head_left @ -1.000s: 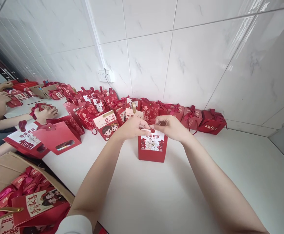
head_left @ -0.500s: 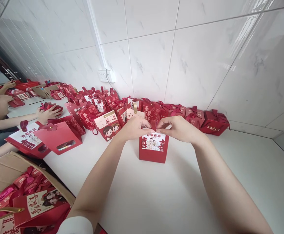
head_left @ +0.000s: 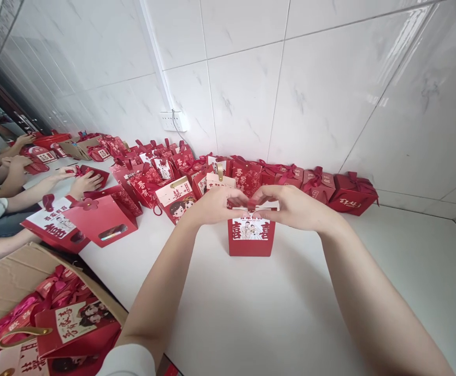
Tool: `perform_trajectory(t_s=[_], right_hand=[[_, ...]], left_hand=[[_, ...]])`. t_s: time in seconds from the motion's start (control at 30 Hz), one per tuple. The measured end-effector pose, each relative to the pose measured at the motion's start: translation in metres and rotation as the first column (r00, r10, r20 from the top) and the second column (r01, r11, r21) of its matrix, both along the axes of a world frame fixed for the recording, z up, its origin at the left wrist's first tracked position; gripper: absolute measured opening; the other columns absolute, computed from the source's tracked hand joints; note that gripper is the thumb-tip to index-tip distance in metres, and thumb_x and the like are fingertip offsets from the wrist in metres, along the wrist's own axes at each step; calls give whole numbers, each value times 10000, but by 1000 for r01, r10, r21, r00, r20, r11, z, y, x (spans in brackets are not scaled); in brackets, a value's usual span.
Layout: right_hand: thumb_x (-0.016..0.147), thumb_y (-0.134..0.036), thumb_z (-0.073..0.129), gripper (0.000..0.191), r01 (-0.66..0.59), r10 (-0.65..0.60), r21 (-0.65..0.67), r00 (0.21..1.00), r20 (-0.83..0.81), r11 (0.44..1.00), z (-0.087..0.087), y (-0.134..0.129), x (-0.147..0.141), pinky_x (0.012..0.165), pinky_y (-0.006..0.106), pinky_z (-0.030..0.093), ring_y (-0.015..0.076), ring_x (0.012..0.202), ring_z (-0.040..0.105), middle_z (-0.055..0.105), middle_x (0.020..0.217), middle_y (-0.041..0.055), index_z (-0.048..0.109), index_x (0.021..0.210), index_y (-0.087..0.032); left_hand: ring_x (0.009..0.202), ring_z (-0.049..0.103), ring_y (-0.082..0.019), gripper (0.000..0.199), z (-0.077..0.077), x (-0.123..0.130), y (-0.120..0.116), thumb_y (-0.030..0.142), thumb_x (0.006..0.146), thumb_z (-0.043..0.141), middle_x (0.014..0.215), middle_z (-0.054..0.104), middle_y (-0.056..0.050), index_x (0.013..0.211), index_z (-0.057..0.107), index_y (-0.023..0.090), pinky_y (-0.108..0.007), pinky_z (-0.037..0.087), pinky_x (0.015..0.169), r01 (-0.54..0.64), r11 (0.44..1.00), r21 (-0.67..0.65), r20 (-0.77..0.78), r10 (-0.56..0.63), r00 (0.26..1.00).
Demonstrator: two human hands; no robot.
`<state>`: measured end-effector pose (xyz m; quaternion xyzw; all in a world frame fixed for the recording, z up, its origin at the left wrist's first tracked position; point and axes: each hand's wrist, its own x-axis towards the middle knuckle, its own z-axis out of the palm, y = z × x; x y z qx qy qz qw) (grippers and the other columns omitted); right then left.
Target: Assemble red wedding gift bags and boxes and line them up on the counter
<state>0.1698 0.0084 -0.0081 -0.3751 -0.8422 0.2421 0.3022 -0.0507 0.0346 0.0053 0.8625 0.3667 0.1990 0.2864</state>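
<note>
A red gift box (head_left: 251,247) with a white panel showing a bridal couple stands upright on the white table. My left hand (head_left: 223,206) is closed at the left of its top edge, thumb and fingers pinching there. From the other side, my right hand (head_left: 290,208) pinches the top the same way. Between the fingertips shows a bit of red strap (head_left: 254,202); my fingers hide most of it. Just behind my left hand is a box with a cream top (head_left: 220,180), and a box with a cartoon couple (head_left: 176,204) stands to its left.
Rows of red gift boxes (head_left: 247,177) line the tiled wall, ending at a ribboned box (head_left: 353,197). Left stand two strapped boxes (head_left: 101,219); a cardboard carton (head_left: 12,266) full of boxes is at lower left. Co-workers' hands (head_left: 84,184) handle a red box. A wall socket (head_left: 173,121) has a cable.
My view has shifted slightly. Both hands stay at the box top, fingers now lower and flatter over the strap. At left, a co-worker's second hand has come into view at the ribboned box.
</note>
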Motion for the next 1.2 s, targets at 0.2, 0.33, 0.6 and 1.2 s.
perform_trajectory(t_s=[0.2,0.33,0.6,1.2], right_hand=[[842,-356,602,140,56,-50,42,988,-144,998,10,-8,-5,674,306,475,205,879,621,678,950,28,632,893,-229],[874,-295,539,134,126,-117,90,988,-103,988,8,-4,-6,683,314,438,180,757,607,685,859,17,637,830,-214],[835,-294,569,126,277,-279,-36,944,-177,960,-9,18,-8,694,308,411,161,719,575,677,788,-3,627,768,-205],[842,-406,580,191,109,-127,-200,989,-80,974,-1,7,7,599,302,424,175,716,601,674,793,6,611,804,-222]], left_hand=[[679,551,-136,249,-8,8,2,408,757,650,728,641,-16,810,717,174,-247,395,605,8,998,-61,54,-5,999],[553,401,-95,315,-23,13,11,433,730,660,561,465,25,599,608,151,-243,272,520,-29,998,-49,68,33,997],[531,304,-73,399,-34,15,20,449,699,688,531,356,35,516,525,135,-243,208,510,54,982,-183,160,-24,987],[726,570,-118,255,-10,4,8,403,800,610,797,678,-27,860,730,186,-243,423,635,5,999,-45,165,3,986]])
